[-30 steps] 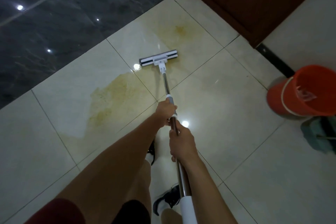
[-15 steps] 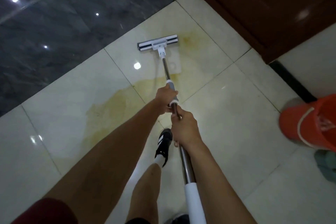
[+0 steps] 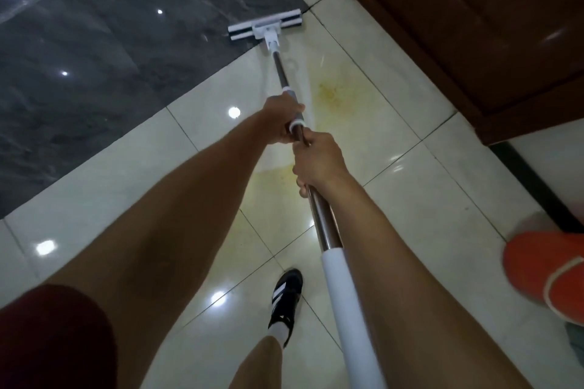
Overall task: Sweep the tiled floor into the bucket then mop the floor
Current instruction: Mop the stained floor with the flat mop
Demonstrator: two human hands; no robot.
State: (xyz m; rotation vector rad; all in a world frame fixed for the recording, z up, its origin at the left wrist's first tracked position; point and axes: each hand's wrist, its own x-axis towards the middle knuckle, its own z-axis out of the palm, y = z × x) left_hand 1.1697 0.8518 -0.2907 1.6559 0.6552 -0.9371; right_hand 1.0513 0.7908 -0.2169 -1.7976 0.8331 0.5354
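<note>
The mop head (image 3: 264, 25) has slid farther away since half a second ago and now lies across the edge where the dark marble slab (image 3: 110, 50) meets the pale tiled floor (image 3: 104, 189), and the orange bucket (image 3: 546, 275) has drifted almost out at the right edge. On the left, a dark red sleeve (image 3: 53, 338) covers the upper arm. The left hand (image 3: 281, 120) is wrapped tight round the grey collar of the mop handle (image 3: 322, 218); just behind it the right hand (image 3: 319, 161) is clenched round the steel shaft, the two nearly touching. A yellowish wet stain (image 3: 331, 95) spreads over the tiles beneath and beside the shaft. A black shoe with white stripes (image 3: 286, 300) stands on the tiles below the hands. A brown wooden cabinet (image 3: 474, 25) fills the upper right.
</note>
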